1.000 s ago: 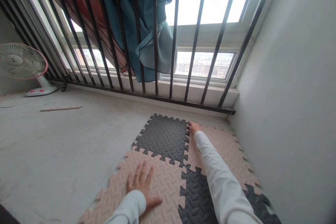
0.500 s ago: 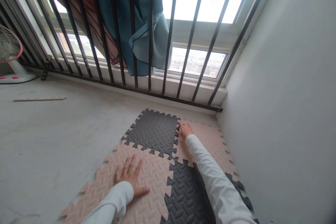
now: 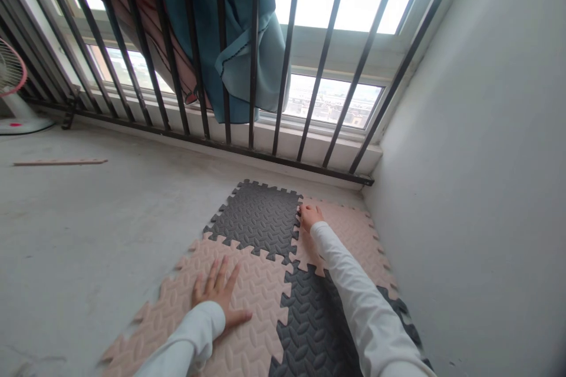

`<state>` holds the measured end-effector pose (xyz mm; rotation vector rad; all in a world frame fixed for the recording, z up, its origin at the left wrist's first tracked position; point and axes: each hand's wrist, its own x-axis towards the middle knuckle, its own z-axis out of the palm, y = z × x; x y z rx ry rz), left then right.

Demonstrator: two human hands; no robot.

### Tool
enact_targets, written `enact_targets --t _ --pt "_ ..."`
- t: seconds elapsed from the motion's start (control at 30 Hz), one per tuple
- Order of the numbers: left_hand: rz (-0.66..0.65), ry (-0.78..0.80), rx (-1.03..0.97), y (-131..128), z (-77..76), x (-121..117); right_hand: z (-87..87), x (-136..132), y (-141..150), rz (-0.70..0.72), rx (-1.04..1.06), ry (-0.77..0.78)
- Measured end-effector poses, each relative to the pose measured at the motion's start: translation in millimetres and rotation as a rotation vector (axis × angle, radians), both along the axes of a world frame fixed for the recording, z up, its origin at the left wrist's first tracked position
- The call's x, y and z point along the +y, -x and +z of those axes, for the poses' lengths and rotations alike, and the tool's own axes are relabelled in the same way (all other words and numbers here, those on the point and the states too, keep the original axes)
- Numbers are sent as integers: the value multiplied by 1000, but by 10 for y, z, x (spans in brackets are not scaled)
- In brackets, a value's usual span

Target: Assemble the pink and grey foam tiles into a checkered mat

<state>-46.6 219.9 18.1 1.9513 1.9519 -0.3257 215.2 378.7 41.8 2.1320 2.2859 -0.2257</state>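
My left hand (image 3: 219, 294) lies flat with its fingers spread on a pink foam mat tile (image 3: 260, 300) at the lower middle. Farther out, my right hand (image 3: 312, 216) has its fingers curled at the seam where a second pink foam mat tile (image 3: 345, 224) meets a dark grey foam mat tile (image 3: 259, 218). Its fingertips seem to pinch the pink tile's toothed edge, though the hand partly hides the contact. Another dark grey tile (image 3: 316, 318) lies below, partly covered by my right sleeve. The tiles' puzzle edges meet along the seams.
A black metal railing (image 3: 283, 159) runs across the back, with blue and red curtains (image 3: 247, 59) and windows behind it. A white wall (image 3: 477, 177) stands close on the right. On the concrete floor at left are a thin strip (image 3: 59, 162) and a fan (image 3: 17, 112).
My right hand stays at the seam, its fingers slightly more curled in. My left hand has kept its place on the pink tile. The view has shifted slightly.
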Motion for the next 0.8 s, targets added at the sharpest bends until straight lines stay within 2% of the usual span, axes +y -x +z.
enact_targets --t 0.13,0.37,0.63,0.8 --pt "-8 -17 6 0 -26 6 27 -66 35 19 -23 32" --pt "-1 -24 3 -13 -4 -11 171 -212 53 112 -64 90" --pt "-1 -27 -2 -1 -26 0 140 -374 50 162 -88 87" --pt "-1 -38 -17 -15 26 -16 202 -386 65 163 -77 100"
